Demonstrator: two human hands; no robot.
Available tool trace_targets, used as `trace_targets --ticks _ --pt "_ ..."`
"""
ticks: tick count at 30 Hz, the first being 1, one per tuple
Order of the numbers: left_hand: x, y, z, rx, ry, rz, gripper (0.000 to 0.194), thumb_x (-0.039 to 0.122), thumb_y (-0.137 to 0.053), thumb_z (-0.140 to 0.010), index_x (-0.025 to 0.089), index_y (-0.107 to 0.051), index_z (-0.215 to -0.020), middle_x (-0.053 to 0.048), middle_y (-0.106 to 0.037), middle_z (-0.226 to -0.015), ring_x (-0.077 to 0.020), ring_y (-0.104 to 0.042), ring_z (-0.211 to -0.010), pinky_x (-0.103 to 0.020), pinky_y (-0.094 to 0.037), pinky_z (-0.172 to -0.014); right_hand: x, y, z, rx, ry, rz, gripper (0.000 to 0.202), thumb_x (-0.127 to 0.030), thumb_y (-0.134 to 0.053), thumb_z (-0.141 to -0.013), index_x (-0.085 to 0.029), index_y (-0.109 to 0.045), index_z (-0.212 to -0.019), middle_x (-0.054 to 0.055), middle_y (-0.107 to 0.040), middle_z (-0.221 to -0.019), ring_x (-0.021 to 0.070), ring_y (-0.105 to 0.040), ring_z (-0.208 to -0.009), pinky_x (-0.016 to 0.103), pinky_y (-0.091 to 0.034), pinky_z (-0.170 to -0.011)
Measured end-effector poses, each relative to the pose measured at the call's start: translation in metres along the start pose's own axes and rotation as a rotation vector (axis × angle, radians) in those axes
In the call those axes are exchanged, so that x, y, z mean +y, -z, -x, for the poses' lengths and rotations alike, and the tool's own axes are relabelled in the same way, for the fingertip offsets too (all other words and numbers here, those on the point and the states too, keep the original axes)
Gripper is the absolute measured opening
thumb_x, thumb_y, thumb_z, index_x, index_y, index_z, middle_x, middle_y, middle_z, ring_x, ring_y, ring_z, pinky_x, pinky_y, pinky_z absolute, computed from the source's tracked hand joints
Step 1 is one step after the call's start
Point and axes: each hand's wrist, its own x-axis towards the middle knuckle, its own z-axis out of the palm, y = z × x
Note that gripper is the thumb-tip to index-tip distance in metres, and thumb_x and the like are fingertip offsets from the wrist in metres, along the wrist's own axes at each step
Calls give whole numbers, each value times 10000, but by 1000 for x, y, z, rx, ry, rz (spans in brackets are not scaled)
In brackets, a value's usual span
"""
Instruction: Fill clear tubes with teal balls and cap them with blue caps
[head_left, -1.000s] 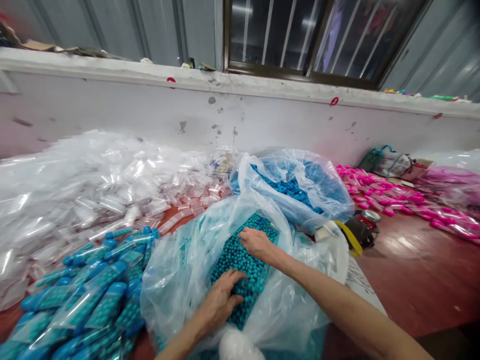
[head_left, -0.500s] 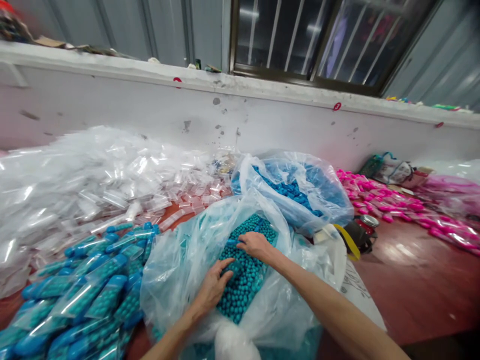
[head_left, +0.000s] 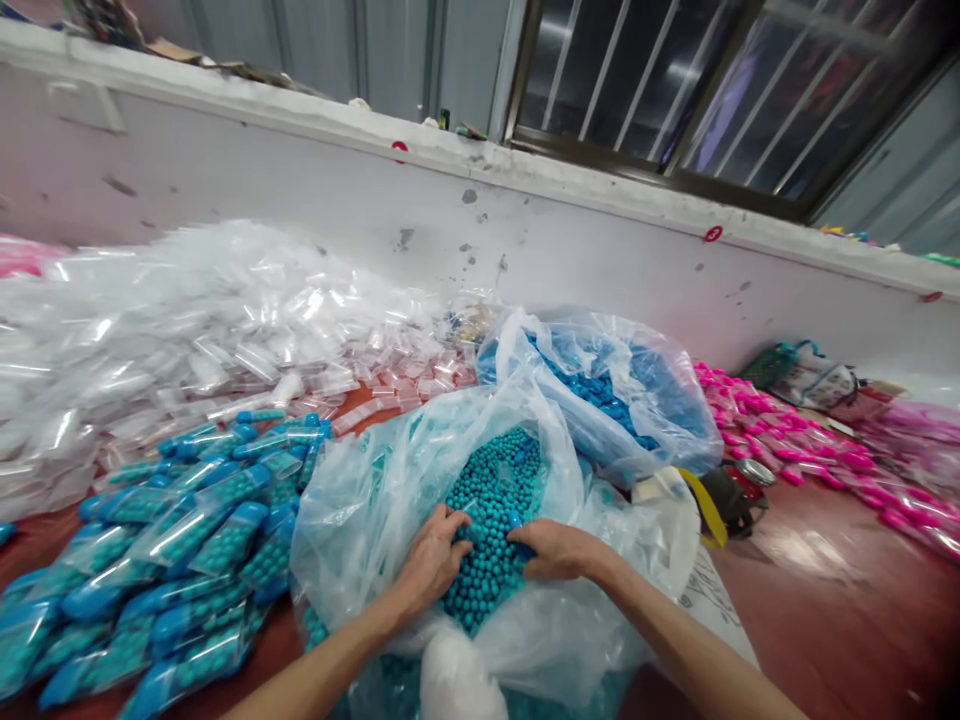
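Note:
Teal beads (head_left: 491, 560) fill a large open plastic bag (head_left: 360, 510) in front of me. My left hand (head_left: 435, 555) is at the bag's left side, its fingers closed around a clear plastic tube (head_left: 471, 514) that is mostly hidden among the beads. Across from it, my right hand (head_left: 562, 548) pinches a small blue cap (head_left: 517, 524) just above the beads. The two hands are a short way apart. To the left lies a heap of blue-capped tubes (head_left: 202, 540) filled with teal beads.
Empty clear tubes (head_left: 225, 310) are piled against the wall at left. Behind the bead bag stands another bag (head_left: 675, 400) of blue caps. Pink pieces (head_left: 787, 430), a dark object with a yellow strap (head_left: 705, 510) and a sheet with writing (head_left: 724, 600) lie to the right.
My right hand has moved down and nearer to me, from the far part of the beads to the bag's right side. My left hand stays close to its place. The view has shifted left.

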Motion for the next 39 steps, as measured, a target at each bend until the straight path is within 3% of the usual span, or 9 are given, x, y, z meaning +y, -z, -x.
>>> trace_targets --ticks 3,6,13,18,24,29,33,36,39 --pt "7 10 4 85 -41 60 180 196 -474 -719 208 -542 -885 -46 -520 -1008 -193 -486 -950 -316 -356 -864 7 5 3 -88 32 -104 387 -167 -605 -664 -199 -599 -1050 39 -664 -945 175 -597 -805 214 -384 -601" --pt "15 17 8 111 -33 99 104 211 -448 -736 202 -507 -822 -26 -554 -879 -180 -517 -848 -306 -387 -793 0 -2 0 80 -78 -10 194 -179 -548 -740 -173 -639 -911 52 -678 -828 175 -607 -757 217 -361 -573" --pt "13 8 4 -232 393 484 233 285 -443 -696 183 -456 -905 48 -528 -619 -92 -485 -411 -202 -311 -398 -17 -32 -2 263 -261 184 181 -222 -529 -793 -155 -646 -672 92 -653 -682 198 -595 -662 276 -355 -566" --pt "3 10 0 -289 403 662 281 391 -502 -637 189 -448 -825 48 -550 -637 -65 -494 -404 -167 -279 -358 -13 -48 10 564 -102 335 183 -124 -449 -825 -162 -628 -813 114 -620 -953 251 -525 -904 393 -374 -770" --pt "1 11 -1 -376 416 670 305 462 -531 -613 189 -410 -679 62 -512 -502 -52 -420 -316 -165 -224 -317 -20 -26 -5 374 -187 128 119 -113 -450 -824 -153 -555 -863 70 -613 -802 187 -569 -733 275 -387 -624" --pt "4 11 1 -392 356 681 350 485 -556 -622 187 -452 -772 69 -523 -565 -51 -449 -343 -161 -243 -327 -33 -19 -11 445 -161 -316 213 -210 -344 -894 -140 -467 -1054 56 -627 -809 165 -586 -729 239 -389 -619" --pt "1 11 5 -351 270 651 286 411 -562 -663 182 -477 -811 93 -471 -551 -34 -404 -335 -166 -251 -343 -39 -22 -11 400 16 -259 247 -207 -455 -842 -199 -535 -1076 55 -632 -944 189 -570 -901 262 -393 -753" --pt "-2 10 6 -336 298 629 275 415 -542 -675 180 -463 -793 91 -474 -547 -33 -390 -330 -169 -240 -340 -30 -26 -7 338 1 -203 223 -187 -456 -833 -209 -608 -995 51 -641 -900 195 -573 -888 285 -396 -785" --pt "-3 10 5 -353 291 629 297 416 -541 -685 180 -469 -851 86 -490 -570 -32 -399 -341 -164 -247 -341 -23 -27 -3 421 -24 -340 262 -167 -413 -838 -180 -589 -1032 71 -632 -965 190 -565 -923 298 -395 -824"
